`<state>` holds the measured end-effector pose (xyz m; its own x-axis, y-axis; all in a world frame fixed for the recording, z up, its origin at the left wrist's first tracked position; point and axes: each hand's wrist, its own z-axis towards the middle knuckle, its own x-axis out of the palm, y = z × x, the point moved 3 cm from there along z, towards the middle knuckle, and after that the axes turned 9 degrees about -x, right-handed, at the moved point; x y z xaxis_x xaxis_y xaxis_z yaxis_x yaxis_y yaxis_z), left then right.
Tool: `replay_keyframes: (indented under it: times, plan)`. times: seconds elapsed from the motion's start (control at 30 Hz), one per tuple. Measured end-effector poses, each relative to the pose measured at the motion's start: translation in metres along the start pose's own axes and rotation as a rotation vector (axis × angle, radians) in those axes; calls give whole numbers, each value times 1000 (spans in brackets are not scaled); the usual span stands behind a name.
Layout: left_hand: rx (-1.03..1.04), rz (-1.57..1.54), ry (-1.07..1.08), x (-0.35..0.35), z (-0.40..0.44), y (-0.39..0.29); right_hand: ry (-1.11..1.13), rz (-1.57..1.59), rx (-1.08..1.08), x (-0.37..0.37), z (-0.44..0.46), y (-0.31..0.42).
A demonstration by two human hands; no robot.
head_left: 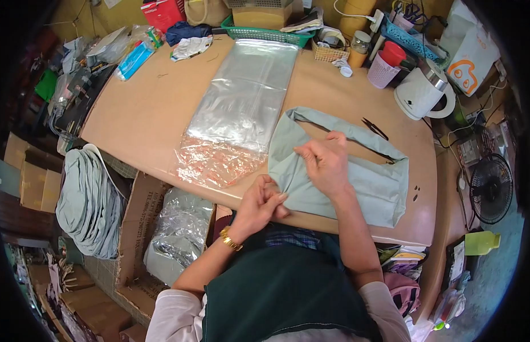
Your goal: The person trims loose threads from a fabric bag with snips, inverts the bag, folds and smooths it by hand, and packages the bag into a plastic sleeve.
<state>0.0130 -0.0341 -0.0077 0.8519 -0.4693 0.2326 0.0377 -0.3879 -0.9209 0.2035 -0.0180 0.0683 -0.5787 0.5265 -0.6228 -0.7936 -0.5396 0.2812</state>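
Note:
A pale green cloth bag (379, 185) with a long strap (327, 121) lies on the table near its front edge. My left hand (261, 202) pinches the bag's lower left corner at the table edge. Above the cloth, my right hand (326, 162) has its fingers curled, with thumb and forefinger pressed together; whatever lies between them is too small to make out. Left of the bag lies a stack of clear plastic sleeves (242, 91), its crinkled end near the front edge. Black thread snips (375, 129) rest just beyond the strap.
The table (134, 114) carries a white kettle (420, 94) at right and a green basket (268, 36) at the back. Left below stand a pile of folded green cloth (89, 202) and an open carton (141, 228) holding plastic-wrapped items. A black fan (491, 188) is far right.

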Motion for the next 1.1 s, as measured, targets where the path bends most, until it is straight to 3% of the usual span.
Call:
replay_keyframes:
  times: [0.07, 0.13, 0.23, 0.3, 0.33, 0.43, 0.5, 0.63, 0.73, 0.8, 0.83, 0.87, 0.93, 0.97, 1.03, 1.07, 1.1]
  plan:
    - [-11, 155, -27, -5, -3, -10, 6, 34, 19, 3, -3, 4]
    - [690, 770, -590, 0, -23, -50, 15, 62, 52, 13, -3, 10]
    - [841, 886, -592, 16, -6, -72, 47, 149, -1, 23, -3, 20]
    - [757, 835, -507, 9, 11, -55, -40, 82, -25, 14, -6, 24]
    - [667, 794, -448, 5, 22, -48, -37, -37, 26, -1, -13, 19]
    - [689, 663, -459, -8, 26, -36, -57, -459, 252, -68, -63, -9]
    - [682, 593, -556, -16, 31, -30, 15, -474, 532, -102, -111, -35]
    - [567, 759, -484, -25, 37, -35, -53, -520, 589, -119, -148, -53]
    - [608, 915, -518, -47, 46, -37, -108, -603, 549, -126, -162, -70]
    - [477, 974, -767, -96, 56, -37, -202, -403, 972, -137, -194, -100]
    - [403, 991, -798, -105, 49, -51, -212, -406, 976, -143, -185, -99]
    - [405, 1000, -787, -102, 45, -59, -220, -487, 934, -154, -175, -93]
    - [818, 1182, -789, -55, 20, -82, -313, -557, 736, -159, -144, -64]
    - [826, 1251, -613, -28, 13, -78, -396, -546, 577, -144, -120, -41]
    - [799, 1385, -238, 30, 5, -53, -8, -580, 517, -95, -86, 14]
    - [760, 1450, -39, 48, 7, -37, -10, -581, 523, -94, -93, 16]
    - [762, 1453, -29, 47, 12, -29, 104, -623, 533, -87, -102, 15]
